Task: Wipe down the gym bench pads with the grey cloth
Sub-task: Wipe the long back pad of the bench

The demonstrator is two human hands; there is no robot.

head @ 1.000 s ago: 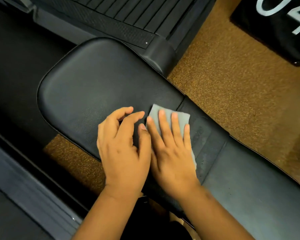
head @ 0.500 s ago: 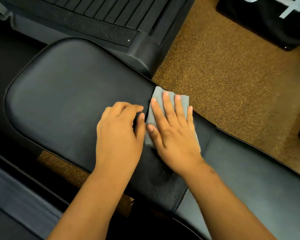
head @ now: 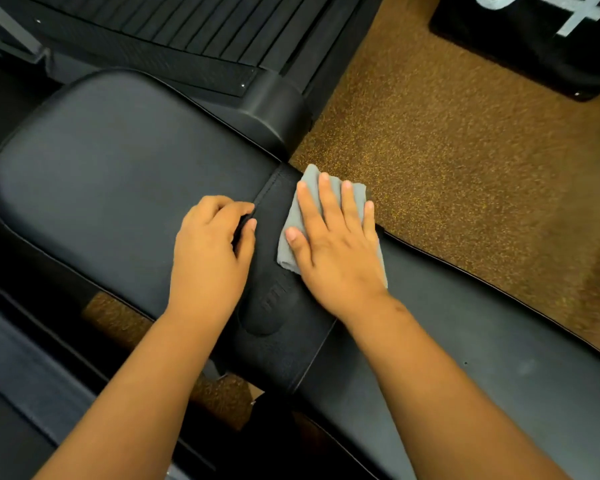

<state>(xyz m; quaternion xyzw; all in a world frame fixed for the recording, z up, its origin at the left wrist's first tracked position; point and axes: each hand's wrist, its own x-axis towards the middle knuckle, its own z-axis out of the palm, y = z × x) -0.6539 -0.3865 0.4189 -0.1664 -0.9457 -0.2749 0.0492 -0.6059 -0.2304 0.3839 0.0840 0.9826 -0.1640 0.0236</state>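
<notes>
Right hand [head: 336, 251] with straight fingers flat on the grey cloth [head: 293, 216], pressing it onto the textured centre strap [head: 274, 306] at the bench's far edge; left hand [head: 208, 251], fingers curled, gripping the seat pad [head: 118, 188] edge beside the strap.

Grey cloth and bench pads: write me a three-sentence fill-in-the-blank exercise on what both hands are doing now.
1. The grey cloth lies flat under the ____ hand.
2. The left hand rests on the bench pad with its fingers ____.
3. Past the bench's far edge the floor is speckled ____.

Missing words: right; curled; brown
</notes>
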